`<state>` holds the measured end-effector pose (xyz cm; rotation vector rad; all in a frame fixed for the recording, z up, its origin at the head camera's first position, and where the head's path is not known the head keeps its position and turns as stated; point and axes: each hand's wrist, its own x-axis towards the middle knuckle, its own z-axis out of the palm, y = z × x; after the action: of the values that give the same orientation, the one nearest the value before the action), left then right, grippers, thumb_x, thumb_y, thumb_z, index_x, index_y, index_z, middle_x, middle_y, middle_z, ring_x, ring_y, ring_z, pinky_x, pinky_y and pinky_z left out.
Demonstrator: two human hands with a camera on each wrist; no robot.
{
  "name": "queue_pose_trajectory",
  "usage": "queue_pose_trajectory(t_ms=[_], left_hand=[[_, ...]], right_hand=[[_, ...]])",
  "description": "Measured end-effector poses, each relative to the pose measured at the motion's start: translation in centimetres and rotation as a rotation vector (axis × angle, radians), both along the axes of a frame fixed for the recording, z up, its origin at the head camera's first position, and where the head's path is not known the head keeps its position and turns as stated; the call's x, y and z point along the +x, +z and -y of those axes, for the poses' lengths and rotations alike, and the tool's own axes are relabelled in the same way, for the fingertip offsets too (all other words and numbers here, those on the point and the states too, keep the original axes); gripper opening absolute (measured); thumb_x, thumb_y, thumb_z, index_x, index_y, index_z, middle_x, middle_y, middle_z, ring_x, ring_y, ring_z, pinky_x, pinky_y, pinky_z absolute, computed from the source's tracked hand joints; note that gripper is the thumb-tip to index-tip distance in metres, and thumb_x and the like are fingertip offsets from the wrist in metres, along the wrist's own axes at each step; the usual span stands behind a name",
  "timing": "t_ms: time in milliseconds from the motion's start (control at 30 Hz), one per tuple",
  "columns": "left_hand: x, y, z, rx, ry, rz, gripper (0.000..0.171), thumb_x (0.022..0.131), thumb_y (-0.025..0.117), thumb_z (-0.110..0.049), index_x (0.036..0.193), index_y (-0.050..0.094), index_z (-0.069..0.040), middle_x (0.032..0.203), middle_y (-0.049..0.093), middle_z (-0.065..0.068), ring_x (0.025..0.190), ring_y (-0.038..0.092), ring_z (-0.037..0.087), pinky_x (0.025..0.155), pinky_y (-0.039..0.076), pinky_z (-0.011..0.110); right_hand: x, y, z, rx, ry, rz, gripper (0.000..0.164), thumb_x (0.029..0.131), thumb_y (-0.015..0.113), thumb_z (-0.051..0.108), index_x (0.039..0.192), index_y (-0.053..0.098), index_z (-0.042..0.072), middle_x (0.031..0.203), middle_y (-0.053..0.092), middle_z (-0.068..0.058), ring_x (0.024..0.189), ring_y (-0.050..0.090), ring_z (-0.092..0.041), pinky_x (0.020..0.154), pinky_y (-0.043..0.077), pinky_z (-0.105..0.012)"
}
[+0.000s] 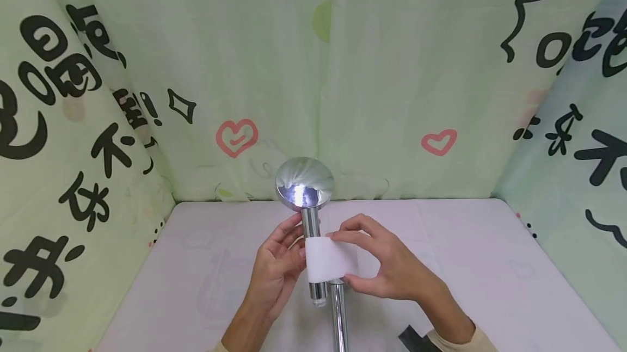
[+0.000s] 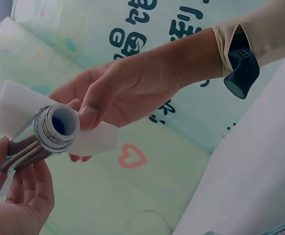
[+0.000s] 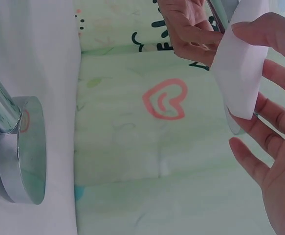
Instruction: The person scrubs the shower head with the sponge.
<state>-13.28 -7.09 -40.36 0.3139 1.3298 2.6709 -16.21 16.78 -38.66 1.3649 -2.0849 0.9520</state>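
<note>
We see the left hand's (image 1: 278,269) grip curled round one shower head (image 1: 305,182) above the desk (image 1: 191,292); the right hand (image 1: 392,262), thumb lowermost, pinches one white sheet (image 1: 325,259). We count one chrome pole (image 1: 339,316).

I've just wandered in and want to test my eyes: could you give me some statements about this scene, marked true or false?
1. The left hand holds the shower head. True.
2. The sheet in the right hand is red. False: it is white.
3. The threaded end of the handle is hollow. True.
4. The hearts on the curtain are blue. False: they are pinkish red.
5. From the head camera, the sheet hides part of the handle. True.
</note>
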Motion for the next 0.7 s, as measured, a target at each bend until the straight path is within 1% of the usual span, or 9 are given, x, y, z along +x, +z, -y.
queue_pose_trajectory(t_ms=[167,400,533,633,700], left_hand=[[0.1,-0.2,-0.1,0.008,-0.016,-0.031,0.061,0.094,0.061,0.008,0.151,0.041,-0.003,0.133,0.057,0.011,0.112,0.061,0.020,0.087,0.055,0.026],[0.2,-0.3,-0.2,0.004,-0.004,-0.039,0.061,0.092,0.062,0.010,0.149,0.044,-0.003,0.133,0.058,0.010,0.111,0.060,0.020,0.088,0.055,0.025],[0.3,-0.4,-0.3,0.005,0.002,-0.046,0.061,0.090,0.063,0.012,0.147,0.046,-0.002,0.134,0.057,0.010,0.111,0.059,0.020,0.090,0.055,0.024],[0.3,-0.5,-0.3,0.011,0.004,-0.043,0.062,0.089,0.063,0.013,0.147,0.048,-0.003,0.134,0.057,0.010,0.111,0.059,0.019,0.090,0.055,0.023],[0.3,-0.5,-0.3,0.009,0.006,-0.035,0.061,0.089,0.064,0.013,0.146,0.049,-0.003,0.134,0.057,0.010,0.111,0.059,0.018,0.090,0.055,0.022]], right_hand=[[-0.4,0.2,0.2,-0.021,-0.050,0.002,0.070,0.067,0.086,0.015,0.134,0.063,0.017,0.122,0.059,0.001,0.111,0.058,-0.015,0.092,0.048,-0.018],[-0.7,0.6,0.4,-0.035,-0.113,-0.002,0.067,0.068,0.085,0.016,0.132,0.065,0.018,0.122,0.059,0.001,0.110,0.058,-0.015,0.089,0.051,-0.018],[-0.7,0.9,0.6,-0.026,-0.147,0.000,0.066,0.069,0.086,0.017,0.132,0.065,0.020,0.124,0.059,0.000,0.110,0.058,-0.015,0.082,0.056,-0.026],[-0.6,1.1,0.6,-0.014,-0.177,0.024,0.066,0.069,0.086,0.018,0.132,0.065,0.021,0.124,0.059,0.000,0.110,0.058,-0.015,0.080,0.058,-0.033],[-0.6,1.2,0.6,-0.008,-0.191,0.044,0.066,0.069,0.086,0.018,0.132,0.065,0.020,0.124,0.059,-0.001,0.110,0.058,-0.016,0.080,0.059,-0.035]])
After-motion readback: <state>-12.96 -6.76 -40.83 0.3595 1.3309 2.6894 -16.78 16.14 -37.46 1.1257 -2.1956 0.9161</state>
